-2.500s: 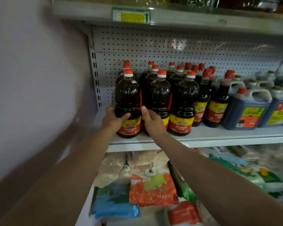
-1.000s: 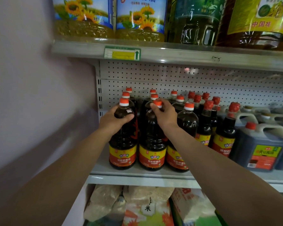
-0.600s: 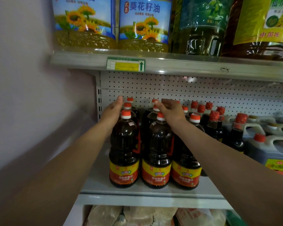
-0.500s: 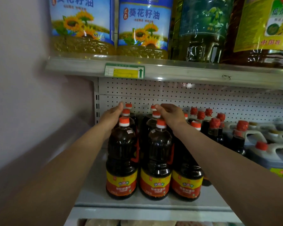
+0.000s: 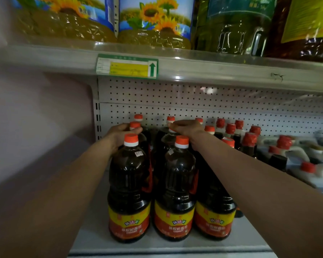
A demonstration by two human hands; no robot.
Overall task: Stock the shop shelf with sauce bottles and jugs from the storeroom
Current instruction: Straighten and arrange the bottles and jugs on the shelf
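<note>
Left hand (image 5: 119, 135) reaching past front-left sauce bottle (image 5: 129, 187), fingers curled round neck of second-row bottle (image 5: 135, 125) behind it. Right hand (image 5: 187, 129) over second-row middle bottle (image 5: 171, 129), fingers bent down on its cap; actual grip hard to tell. Front row of three dark bottles upright near shelf (image 5: 93, 237) edge. Jugs (image 5: 309, 174) further right. Oil bottles (image 5: 153, 23) on upper shelf.

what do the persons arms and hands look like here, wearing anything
Both arms are bare along all that shows: no sleeves, gloves, watch or bracelets. The left hand and right hand carry no rings that can be made out. The near forearms are blurred at the frame edges, so finer detail there cannot be told.
</note>
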